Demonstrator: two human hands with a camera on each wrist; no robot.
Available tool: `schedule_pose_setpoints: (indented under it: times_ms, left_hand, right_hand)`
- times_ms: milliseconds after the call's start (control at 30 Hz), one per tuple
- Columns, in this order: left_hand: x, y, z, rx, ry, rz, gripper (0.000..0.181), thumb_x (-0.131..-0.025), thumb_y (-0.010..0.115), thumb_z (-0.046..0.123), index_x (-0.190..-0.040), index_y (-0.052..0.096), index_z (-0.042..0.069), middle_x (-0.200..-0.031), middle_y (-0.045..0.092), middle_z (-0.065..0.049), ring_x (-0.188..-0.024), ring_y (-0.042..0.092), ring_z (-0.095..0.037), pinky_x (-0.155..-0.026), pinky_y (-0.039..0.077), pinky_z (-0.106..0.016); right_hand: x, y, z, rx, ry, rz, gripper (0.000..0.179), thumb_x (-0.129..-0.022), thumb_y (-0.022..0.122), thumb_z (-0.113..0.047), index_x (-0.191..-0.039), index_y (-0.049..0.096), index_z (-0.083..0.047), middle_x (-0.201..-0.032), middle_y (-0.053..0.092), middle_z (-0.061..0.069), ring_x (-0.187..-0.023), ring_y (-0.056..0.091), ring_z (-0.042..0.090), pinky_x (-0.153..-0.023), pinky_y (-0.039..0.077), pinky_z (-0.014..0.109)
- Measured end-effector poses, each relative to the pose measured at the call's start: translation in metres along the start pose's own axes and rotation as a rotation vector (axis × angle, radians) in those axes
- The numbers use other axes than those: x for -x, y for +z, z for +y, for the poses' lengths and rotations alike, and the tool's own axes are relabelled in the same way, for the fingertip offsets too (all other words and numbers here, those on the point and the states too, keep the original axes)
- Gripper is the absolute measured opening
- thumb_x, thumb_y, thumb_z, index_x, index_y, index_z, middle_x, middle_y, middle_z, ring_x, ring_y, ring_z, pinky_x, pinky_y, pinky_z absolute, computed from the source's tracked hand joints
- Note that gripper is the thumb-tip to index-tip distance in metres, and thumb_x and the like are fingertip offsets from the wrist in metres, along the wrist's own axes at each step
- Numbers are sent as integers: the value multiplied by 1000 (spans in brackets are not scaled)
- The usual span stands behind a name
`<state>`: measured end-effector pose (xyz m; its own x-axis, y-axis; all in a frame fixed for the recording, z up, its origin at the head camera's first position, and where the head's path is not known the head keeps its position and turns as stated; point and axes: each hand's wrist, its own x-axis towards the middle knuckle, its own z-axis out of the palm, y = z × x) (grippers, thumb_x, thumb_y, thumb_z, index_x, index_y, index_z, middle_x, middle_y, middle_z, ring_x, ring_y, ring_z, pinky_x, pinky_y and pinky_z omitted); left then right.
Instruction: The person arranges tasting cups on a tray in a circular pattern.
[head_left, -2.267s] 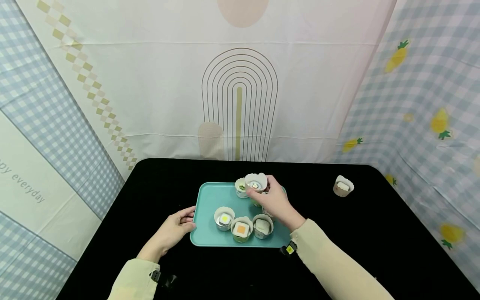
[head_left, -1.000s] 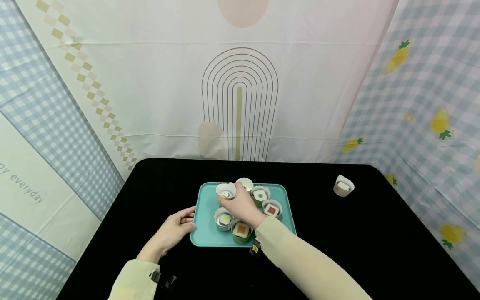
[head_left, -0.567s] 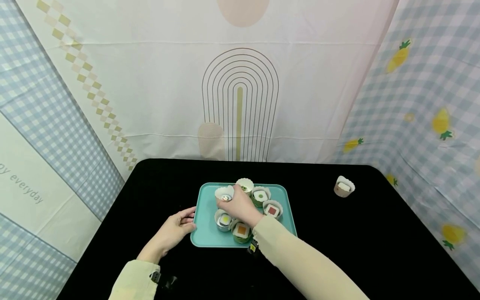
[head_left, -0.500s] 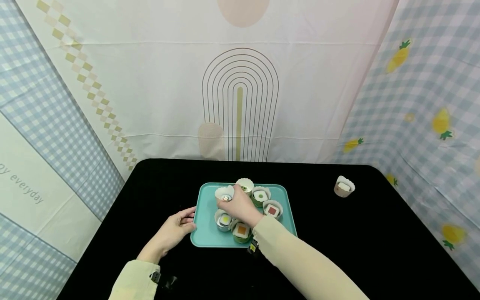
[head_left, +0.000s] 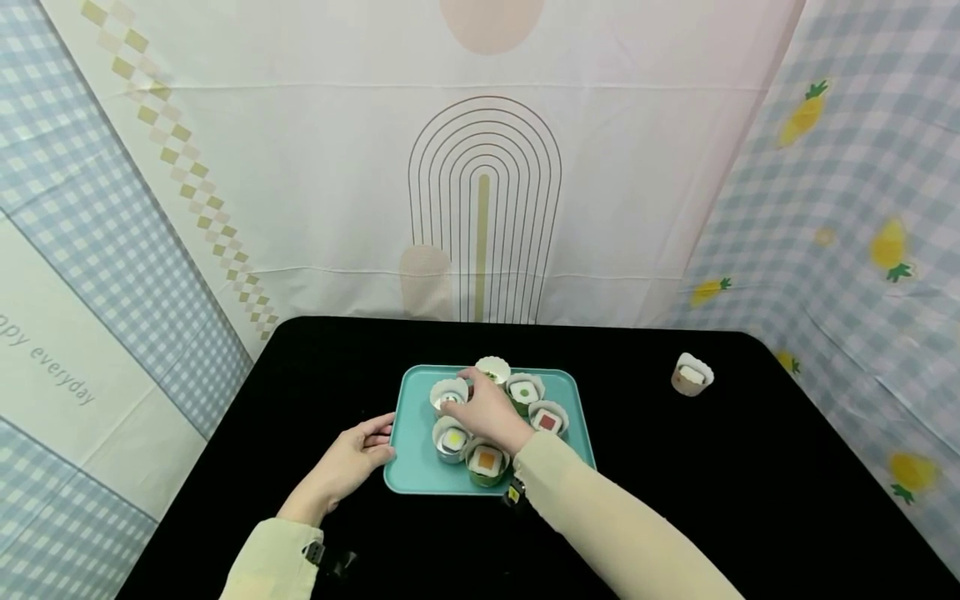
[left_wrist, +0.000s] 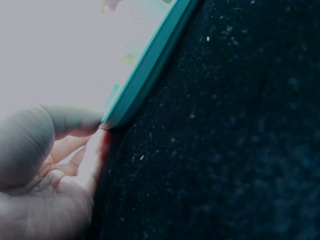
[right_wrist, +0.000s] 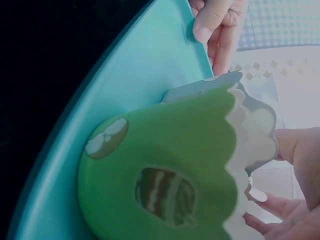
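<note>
At the left rim of the turquoise tray [head_left: 408, 479], my left hand [head_left: 348, 462] pinches the edge between thumb and fingers; the left wrist view shows the thumb [left_wrist: 75, 120] on the rim. My right hand [head_left: 487, 410] is over the tray, thumb and fingers spread beside a pale paper baking cup [head_left: 444, 388] standing at the tray's back left. A small white piece with a dark print lies in that cup. Close by are cups with a yellow-marked piece [head_left: 452, 440] and an orange-marked piece [head_left: 486, 460]. The right wrist view shows a green cup [right_wrist: 170, 150] up close.
More paper cups stand on the tray: a pale one [head_left: 492, 367] at the back, one with a green dot [head_left: 524, 391], one with a red square [head_left: 549, 422]. Another cup [head_left: 691, 375] stands alone on the black table [head_left: 637, 433]. My right forearm hides the tray's front right.
My right hand has carried the pale cup from the back right leftward, lowered it onto the tray and loosened its fingers. The left hand has stayed at the rim.
</note>
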<state>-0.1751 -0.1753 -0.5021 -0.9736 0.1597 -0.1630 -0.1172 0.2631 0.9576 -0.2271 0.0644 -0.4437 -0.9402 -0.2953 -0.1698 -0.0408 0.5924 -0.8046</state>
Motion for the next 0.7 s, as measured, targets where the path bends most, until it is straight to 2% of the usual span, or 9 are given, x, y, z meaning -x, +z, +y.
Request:
schedule_pose_setpoints:
  times_ms: [233,400,700]
  left_hand:
    - [0,1,0,-5,5,9,56,-91,64,3,-144,46,9,-119,58,-11,-101,61,-20,-86,52,-34]
    - [-1,1,-1,2,1,8,56,-91,64,4,-144,45,10,-119,58,-11,-101,61,-20,-85,52,-36]
    - [-1,1,-1,4,-1,9,57,-91,64,3,-144,45,10,-119,58,-11,-101,61,-20,-85,52,-36]
  right_hand:
    - [-4,3,3,23,-7,-5,54,-94,62,-34,-141,45,-11,-108,55,8,-87,56,21,-75,48,39]
    - [-4,1,2,17,-27,7,54,-96,60,-33,-144,43,-12,-114,55,10,-90,55,22,-77,47,41]
    - [-4,1,7,29,-53,-18,54,-96,61,-32,-143,45,-13,-120,56,11,-97,56,22,-79,48,41]
